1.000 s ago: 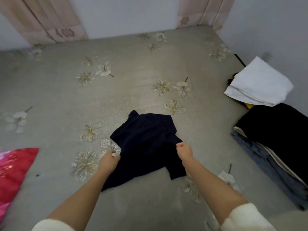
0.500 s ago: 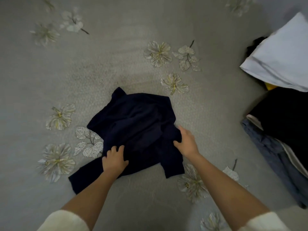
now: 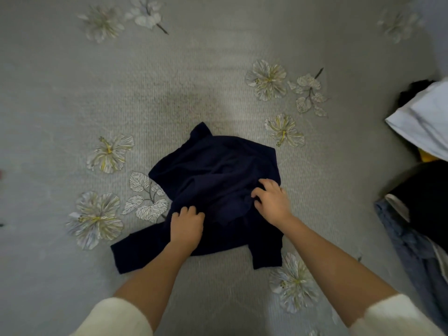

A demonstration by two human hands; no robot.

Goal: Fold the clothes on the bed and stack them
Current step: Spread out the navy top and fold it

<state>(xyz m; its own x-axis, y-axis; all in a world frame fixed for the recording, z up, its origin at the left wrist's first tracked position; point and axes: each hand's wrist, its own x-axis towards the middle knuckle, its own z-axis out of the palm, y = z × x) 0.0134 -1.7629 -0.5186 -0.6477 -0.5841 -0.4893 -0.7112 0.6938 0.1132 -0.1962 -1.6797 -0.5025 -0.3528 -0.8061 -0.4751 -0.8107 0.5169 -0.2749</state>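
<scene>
Evidently the navy garment [image 3: 218, 166] is being bunched, not yet folded, on the bed [image 3: 169, 81], its cloth being gripped by curled fingers of the left hand [image 3: 187, 230] and right hand [image 3: 272, 203]; other folded clothes [image 3: 424, 122] are already stacked rightward.

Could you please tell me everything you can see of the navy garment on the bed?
The navy garment is dark, soft-looking cloth, crumpled and not yet folded, lying on the grey floral bed. Two flaps, perhaps sleeves, stretch out at its near side. The left hand grips its near-left part; the right hand pinches a fold at its right side.
</scene>
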